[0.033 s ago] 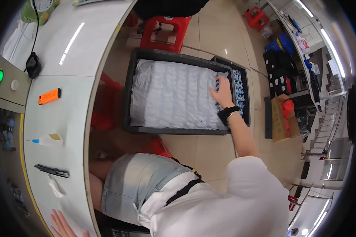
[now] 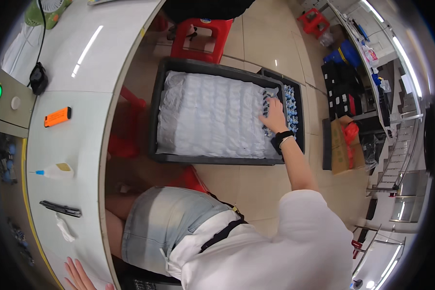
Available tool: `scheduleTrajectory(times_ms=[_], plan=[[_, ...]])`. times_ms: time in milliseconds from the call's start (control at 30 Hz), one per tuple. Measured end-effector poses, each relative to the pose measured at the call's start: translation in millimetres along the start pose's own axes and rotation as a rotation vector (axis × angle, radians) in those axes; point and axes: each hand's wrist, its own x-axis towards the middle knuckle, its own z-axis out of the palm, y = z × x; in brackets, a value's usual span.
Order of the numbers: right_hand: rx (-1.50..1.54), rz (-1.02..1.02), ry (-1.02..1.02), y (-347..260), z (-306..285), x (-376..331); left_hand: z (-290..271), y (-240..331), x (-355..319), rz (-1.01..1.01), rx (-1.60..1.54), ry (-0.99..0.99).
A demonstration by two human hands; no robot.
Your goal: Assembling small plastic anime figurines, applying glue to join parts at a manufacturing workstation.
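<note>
My right hand (image 2: 275,117), with a black band on the wrist, reaches over the right end of a large black plastic crate (image 2: 217,160). Its thumb and fingers are apart, resting on or just above a row of small blue-and-dark parts (image 2: 266,129). Whether the fingertips touch them is hard to see. White, ridged padded sheeting (image 2: 212,116) covers most of the crate's inside. At the lower left my left hand (image 2: 79,276) lies on the white worktable (image 2: 77,145) with its fingers spread and nothing in it; its lower part is cut off.
A second black crate (image 2: 300,104) with blue parts sits beyond the first. Red stools (image 2: 198,41) stand around. On the worktable lie an orange tool (image 2: 58,117), a needle-tipped bottle (image 2: 55,170), a black utility knife (image 2: 60,209) and crumpled tissue (image 2: 65,228). A cardboard box (image 2: 343,150) stands right.
My right hand has shifted slightly toward me along the crate's right end, and more of the small parts show beside its fingers. My left hand stays on the worktable.
</note>
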Motion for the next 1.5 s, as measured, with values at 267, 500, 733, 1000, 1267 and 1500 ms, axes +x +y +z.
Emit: scheduleTrajectory(times_ms=[267, 500, 733, 1000, 1267, 1500], plan=[[-0.569, -0.018, -0.698, 55.4, 38.8, -18.8, -12.6, 36.6, 2.5, -0.074, -0.012, 0.016], [-0.683, -0.074, -0.839, 45.3, 43.5, -0.2, -23.9, 44.3, 8.4, 0.014, 0.047, 0.074], [-0.655, -0.181, -0.8, 50.8, 47.2, 10.7, -21.1, 43.4, 11.2, 0.02, 0.09, -0.013], [-0.565, -0.218, -0.802, 49.6, 35.9, 14.1, -15.2, 41.7, 9.1, -0.009, 0.044, -0.07], [-0.607, -0.105, -0.823, 46.7, 42.3, 6.8, -9.0, 37.8, 8.3, -0.025, -0.094, -0.097], [-0.493, -0.059, -0.861, 56.9, 44.2, 3.4, -5.4, 36.9, 3.5, -0.013, -0.156, -0.093]])
